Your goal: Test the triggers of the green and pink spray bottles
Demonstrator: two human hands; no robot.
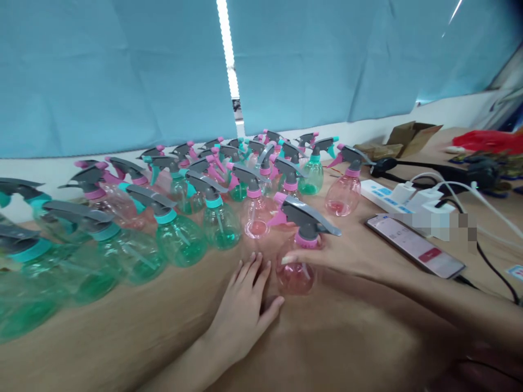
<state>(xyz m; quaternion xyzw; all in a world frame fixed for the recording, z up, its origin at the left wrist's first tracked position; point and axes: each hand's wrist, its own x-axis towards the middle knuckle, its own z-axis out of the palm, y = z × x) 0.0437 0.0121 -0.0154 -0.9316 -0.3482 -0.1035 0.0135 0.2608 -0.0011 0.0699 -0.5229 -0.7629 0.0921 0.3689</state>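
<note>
A clear pink spray bottle [297, 276] with a grey and pink trigger head stands upright on the brown table [327, 348]. My right hand [327, 257] reaches in from the right and grips it below the pink collar; the thumb shows on the near side and the other fingers are hidden behind the bottle. My left hand [247, 305] lies palm down on the table just left of this bottle, fingers stretched out and holding nothing. Close beyond the hands stand another pink spray bottle [257, 215] and a green spray bottle [221, 226].
Several more green and pink spray bottles [180, 239] crowd the left and back. At right are a phone [417, 246], a white power strip [382, 195] with plugs and cables, a black headset [449, 169], a cardboard box [412, 139] and red plastic [490, 141]. A blue curtain [306, 71] hangs behind.
</note>
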